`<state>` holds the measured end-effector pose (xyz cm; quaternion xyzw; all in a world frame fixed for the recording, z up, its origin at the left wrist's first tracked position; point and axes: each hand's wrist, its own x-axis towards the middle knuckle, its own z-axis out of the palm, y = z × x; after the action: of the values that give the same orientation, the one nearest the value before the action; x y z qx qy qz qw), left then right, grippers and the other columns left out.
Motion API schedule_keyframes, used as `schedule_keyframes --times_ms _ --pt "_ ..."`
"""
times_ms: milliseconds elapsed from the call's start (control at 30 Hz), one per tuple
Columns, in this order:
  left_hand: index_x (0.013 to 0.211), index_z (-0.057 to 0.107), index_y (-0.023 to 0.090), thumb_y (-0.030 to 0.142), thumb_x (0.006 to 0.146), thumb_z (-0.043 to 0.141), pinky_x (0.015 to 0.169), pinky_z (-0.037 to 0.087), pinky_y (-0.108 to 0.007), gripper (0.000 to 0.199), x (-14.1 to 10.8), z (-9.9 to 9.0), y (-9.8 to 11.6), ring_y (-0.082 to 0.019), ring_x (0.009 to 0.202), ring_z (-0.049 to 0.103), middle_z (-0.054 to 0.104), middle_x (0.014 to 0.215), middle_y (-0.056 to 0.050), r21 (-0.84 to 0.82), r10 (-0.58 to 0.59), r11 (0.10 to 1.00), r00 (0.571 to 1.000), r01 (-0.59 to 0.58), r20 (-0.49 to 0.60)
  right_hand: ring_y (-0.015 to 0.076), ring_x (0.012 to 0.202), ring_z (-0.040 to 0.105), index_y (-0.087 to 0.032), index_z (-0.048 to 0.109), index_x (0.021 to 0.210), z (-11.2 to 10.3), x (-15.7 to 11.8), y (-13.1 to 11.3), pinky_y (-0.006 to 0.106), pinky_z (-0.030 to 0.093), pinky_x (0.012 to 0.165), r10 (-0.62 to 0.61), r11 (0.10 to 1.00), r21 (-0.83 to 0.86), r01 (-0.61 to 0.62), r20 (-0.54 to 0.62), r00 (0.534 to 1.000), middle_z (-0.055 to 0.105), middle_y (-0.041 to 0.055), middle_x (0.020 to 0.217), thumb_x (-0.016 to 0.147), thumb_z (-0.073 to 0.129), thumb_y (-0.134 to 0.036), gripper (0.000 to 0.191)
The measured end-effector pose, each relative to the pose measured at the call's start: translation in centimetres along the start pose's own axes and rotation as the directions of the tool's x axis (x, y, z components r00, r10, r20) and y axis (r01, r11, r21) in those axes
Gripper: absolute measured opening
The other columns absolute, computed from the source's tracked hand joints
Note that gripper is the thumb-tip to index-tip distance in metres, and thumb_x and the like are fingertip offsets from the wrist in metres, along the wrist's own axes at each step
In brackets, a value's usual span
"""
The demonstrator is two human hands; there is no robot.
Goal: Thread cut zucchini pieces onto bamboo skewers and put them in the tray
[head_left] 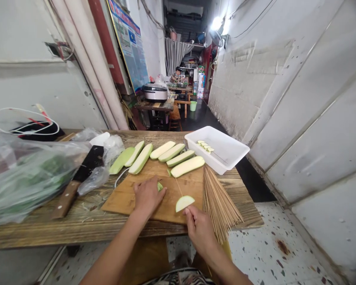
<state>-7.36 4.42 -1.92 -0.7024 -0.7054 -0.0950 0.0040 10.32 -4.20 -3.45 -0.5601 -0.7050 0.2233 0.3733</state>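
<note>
My right hand [197, 225] pinches the near end of a thin wooden skewer [178, 186], which passes through a pale half-round vegetable slice [184, 203] just beyond my fingertips. My left hand [148, 194] lies over the wooden cutting board [118, 200], its fingers over a small green piece [160, 186] that is mostly hidden. Several halved light-green vegetables [188, 166] lie along the board's far edge, cut faces mostly up. A fan of bare skewers [221, 202] spreads at the board's right side. The white tray [240, 152] behind holds a skewer with several slices.
A cleaver [68, 198] lies left of the board, beside plastic bags [26, 170] of greens. A white cord runs near the board's left edge. Farther back are a table with a cooker [154, 92], a green bucket [193, 105] and a seated person.
</note>
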Motion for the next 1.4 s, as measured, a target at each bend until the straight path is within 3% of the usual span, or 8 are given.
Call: schedule_keyframes --times_ms 133,300,433,700,1033,1167,1300,1400 --pt "0.123 0.045 0.014 0.036 0.079 0.047 0.086 0.034 -0.044 0.05 0.3 -0.7 0.0 -0.031 0.102 0.057 0.065 0.106 -0.017 0.018 0.032 0.999 0.999 -0.032 0.027 0.0163 0.055 0.06 -0.017 0.061 0.078 0.0 -0.1 0.1 0.022 0.035 0.052 0.005 1.0 -0.008 -0.005 0.008 1.0 0.065 0.0044 0.063 0.092 0.033 -0.022 0.032" --pt "0.106 0.055 0.014 0.036 0.075 0.048 0.084 0.033 -0.05 0.039 0.5 -1.6 0.2 -0.035 0.095 0.059 0.068 0.096 -0.018 0.05 -0.002 0.999 0.991 -0.005 0.134 0.0164 0.055 0.06 -0.016 0.061 0.078 0.0 -0.3 0.1 0.022 0.034 0.052 0.005 1.0 -0.014 -0.005 0.007 1.0 0.065 0.0045 0.063 0.092 0.032 -0.022 0.033" --pt "0.116 0.052 0.013 0.036 0.075 0.049 0.089 0.03 -0.051 0.047 0.6 -1.3 0.3 -0.035 0.097 0.059 0.068 0.095 -0.017 0.028 0.025 0.999 0.996 -0.027 0.086 0.016 0.055 0.06 -0.016 0.061 0.078 0.1 -0.3 0.2 0.021 0.034 0.052 0.004 1.0 -0.012 -0.003 0.006 1.0 0.065 0.0045 0.064 0.092 0.032 -0.022 0.033" --pt "0.137 0.032 0.017 0.024 0.077 0.046 0.096 0.033 -0.038 0.061 1.6 -0.1 -1.4 -0.026 0.115 0.051 0.055 0.128 -0.014 -0.197 0.322 0.933 0.943 -0.301 0.085 0.0161 0.056 0.061 -0.017 0.061 0.078 0.1 -0.5 0.4 0.022 0.034 0.052 0.003 1.0 -0.018 -0.003 -0.003 1.0 0.066 0.0042 0.064 0.092 0.033 -0.022 0.032" --pt "0.125 0.047 0.014 0.03 0.077 0.05 0.097 0.025 -0.051 0.051 2.3 0.3 -1.1 -0.033 0.117 0.048 0.055 0.125 -0.021 -0.111 0.146 0.985 0.977 -0.13 0.155 0.0161 0.056 0.06 -0.017 0.059 0.077 0.3 -0.5 0.3 0.021 0.033 0.053 0.01 1.0 -0.015 -0.01 -0.009 1.0 0.065 0.0043 0.065 0.092 0.032 -0.022 0.031" --pt "0.117 0.055 0.018 0.034 0.072 0.058 0.099 0.026 -0.049 0.048 2.9 0.0 -1.3 -0.031 0.113 0.052 0.062 0.118 -0.016 -0.19 0.181 0.97 0.973 -0.152 0.145 0.0166 0.056 0.06 -0.016 0.059 0.078 0.4 -0.6 0.3 0.022 0.034 0.053 0.017 1.0 -0.004 -0.017 -0.004 1.0 0.064 0.0049 0.064 0.092 0.031 -0.022 0.032" --pt "0.111 0.061 0.02 0.038 0.062 0.07 0.098 0.033 -0.043 0.053 3.0 -0.3 -1.4 -0.03 0.109 0.055 0.064 0.116 -0.012 -0.46 0.199 0.877 0.976 -0.138 0.087 0.017 0.057 0.061 -0.016 0.06 0.079 0.2 -0.7 0.4 0.022 0.034 0.053 0.018 1.0 0.009 -0.017 -0.015 1.0 0.065 0.0051 0.064 0.092 0.031 -0.023 0.033" --pt "0.107 0.063 0.019 0.041 0.056 0.075 0.096 0.037 -0.041 0.057 2.5 -1.2 -1.5 -0.031 0.111 0.054 0.064 0.115 -0.012 -0.797 0.022 0.601 0.997 0.05 0.079 0.017 0.058 0.061 -0.016 0.06 0.078 0.0 -0.8 0.3 0.022 0.035 0.054 0.006 0.999 0.036 -0.004 -0.043 0.999 0.065 0.005 0.065 0.093 0.031 -0.024 0.033"
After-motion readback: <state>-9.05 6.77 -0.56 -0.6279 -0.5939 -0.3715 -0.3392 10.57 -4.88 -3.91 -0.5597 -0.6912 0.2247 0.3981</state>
